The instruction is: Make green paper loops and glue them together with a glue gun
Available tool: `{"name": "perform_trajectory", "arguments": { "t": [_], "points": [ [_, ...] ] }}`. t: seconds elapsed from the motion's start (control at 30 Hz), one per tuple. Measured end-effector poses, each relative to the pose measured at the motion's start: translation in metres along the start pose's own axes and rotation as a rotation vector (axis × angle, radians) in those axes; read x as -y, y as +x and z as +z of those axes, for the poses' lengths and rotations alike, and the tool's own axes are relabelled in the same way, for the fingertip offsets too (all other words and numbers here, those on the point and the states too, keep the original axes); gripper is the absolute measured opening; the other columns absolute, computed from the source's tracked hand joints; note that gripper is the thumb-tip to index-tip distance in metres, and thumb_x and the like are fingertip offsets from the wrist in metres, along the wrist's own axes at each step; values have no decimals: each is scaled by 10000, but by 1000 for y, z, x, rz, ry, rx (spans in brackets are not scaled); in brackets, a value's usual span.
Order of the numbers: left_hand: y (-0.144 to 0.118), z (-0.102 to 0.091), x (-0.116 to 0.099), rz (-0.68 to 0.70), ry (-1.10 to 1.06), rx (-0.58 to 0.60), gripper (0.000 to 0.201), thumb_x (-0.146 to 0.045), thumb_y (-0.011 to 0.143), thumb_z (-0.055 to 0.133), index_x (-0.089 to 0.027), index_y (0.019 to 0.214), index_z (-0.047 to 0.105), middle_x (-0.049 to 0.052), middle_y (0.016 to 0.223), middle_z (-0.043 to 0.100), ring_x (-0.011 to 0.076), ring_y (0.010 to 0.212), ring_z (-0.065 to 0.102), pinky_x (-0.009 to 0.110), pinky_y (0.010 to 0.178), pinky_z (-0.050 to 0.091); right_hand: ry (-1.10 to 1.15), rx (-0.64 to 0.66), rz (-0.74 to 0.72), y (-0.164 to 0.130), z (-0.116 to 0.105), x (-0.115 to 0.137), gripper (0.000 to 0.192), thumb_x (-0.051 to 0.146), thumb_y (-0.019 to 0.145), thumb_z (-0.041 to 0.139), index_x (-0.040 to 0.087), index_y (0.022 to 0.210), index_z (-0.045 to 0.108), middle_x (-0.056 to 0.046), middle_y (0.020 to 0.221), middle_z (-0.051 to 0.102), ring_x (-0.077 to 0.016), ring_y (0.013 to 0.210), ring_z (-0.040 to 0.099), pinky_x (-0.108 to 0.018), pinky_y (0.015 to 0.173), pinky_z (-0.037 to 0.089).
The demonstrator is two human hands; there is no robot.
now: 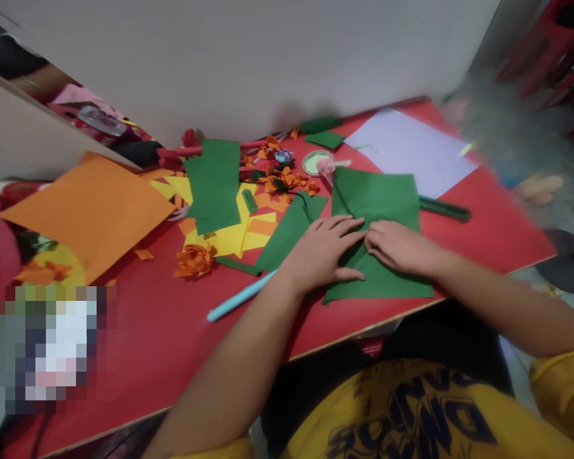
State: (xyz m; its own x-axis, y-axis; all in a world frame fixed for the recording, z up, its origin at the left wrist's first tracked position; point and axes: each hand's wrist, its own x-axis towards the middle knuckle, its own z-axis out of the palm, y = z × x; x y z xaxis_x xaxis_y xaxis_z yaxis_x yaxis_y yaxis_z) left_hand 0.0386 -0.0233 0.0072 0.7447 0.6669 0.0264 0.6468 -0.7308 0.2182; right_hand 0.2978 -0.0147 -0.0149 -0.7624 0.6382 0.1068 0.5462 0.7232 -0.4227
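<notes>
Green paper (382,285) lies beneath both hands (328,248) (397,245); yellow shirt (416,408) bears upside-down lettering (463,417).

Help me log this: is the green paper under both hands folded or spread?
Mostly spread: the green paper extends beyond the left hand and right hand; folds beneath, cannot tell.

On the table (138,357), the main sheet (392,201) is placed beneath the left hand (332,245) and the right hand (397,245). To the main sheet's right a cutter (444,209) is set, with a second sheet (406,150) laid behind and rightward. To its left, paper flowers (280,178) are heaped rearward, a rod (239,298) is laid frontward, and a third sheet (88,213) is placed well apart.
</notes>
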Motion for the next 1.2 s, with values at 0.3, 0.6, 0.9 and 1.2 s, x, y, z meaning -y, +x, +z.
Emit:
{"name": "perform_trajectory", "arguments": {
  "t": [0.3, 0.6, 0.9, 1.2],
  "points": [
    [0, 1, 5, 3, -52, -13, 904, -694, 898, 902, -269, 1648, 626, 161, 1764, 554, 416, 1610, 511, 582, 1315, 381, 255, -331, 203, -15, -16, -15, 68, 173, 1017, 602, 229, 978, 602, -58, 974, 662, -205, 830, 616, -330, 762, 494],
    [-1, 0, 4, 3, -58, -2, 920, -700, 890, 906, -260, 1647, 623, 167, 1759, 559, 425, 1608, 512, 584, 1310, 388, 266, -148, -73, -13, -11, -8, 161, 220, 1074, 663, 209, 1177, 786, -91, 1061, 787, -228, 958, 732, -359, 878, 578],
    [0, -1, 2, 0, -38, 2, 932, -683, 876, 928, -241, 1638, 624, 166, 1754, 566, 424, 1604, 516, 580, 1303, 398, 31, -11, -119, 0, -2, -10, 154, 282, 1113, 666, 201, 1053, 781, -114, 1071, 749, -281, 1028, 673, -413, 929, 543],
    [-1, 1, 4, 0, -59, -10, 920, -674, 868, 938, -259, 1633, 639, 163, 1753, 568, 420, 1600, 522, 586, 1314, 385, -46, -125, 134, -7, -2, -17, 136, 201, 1107, 582, 195, 1017, 684, -124, 1038, 710, -284, 977, 640, -406, 893, 504]
  ]
}}
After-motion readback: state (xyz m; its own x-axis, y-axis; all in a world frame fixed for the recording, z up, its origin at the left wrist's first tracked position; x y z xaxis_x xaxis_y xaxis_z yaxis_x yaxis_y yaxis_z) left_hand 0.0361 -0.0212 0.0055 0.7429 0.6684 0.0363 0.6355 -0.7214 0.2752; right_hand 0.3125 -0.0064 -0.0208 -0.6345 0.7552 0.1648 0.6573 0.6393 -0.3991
